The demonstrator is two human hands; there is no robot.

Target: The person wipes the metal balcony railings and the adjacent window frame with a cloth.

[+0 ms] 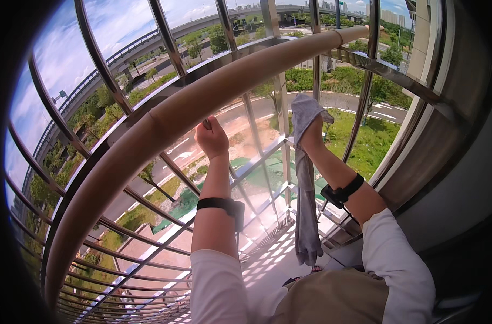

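Observation:
My left hand (pixel 212 139) is closed in a fist around an upright metal bar (pixel 171 40) of the railing, just below a long light-brown pole (pixel 213 81). Bunched in my right hand (pixel 312 136) is a grey cloth (pixel 306 110). The cloth covers most of the fingers and lies against another upright bar (pixel 315 73), seemingly wrapped about it. A long tail of the cloth hangs down toward the floor. Each wrist wears a black band.
A curved metal railing (pixel 132 105) with several bars encloses the balcony in front and at left. At right stands a brown-framed wall edge (pixel 419 129). The light tiled floor (pixel 267 256) lies below. Outside are a road, grass, trees and an elevated roadway.

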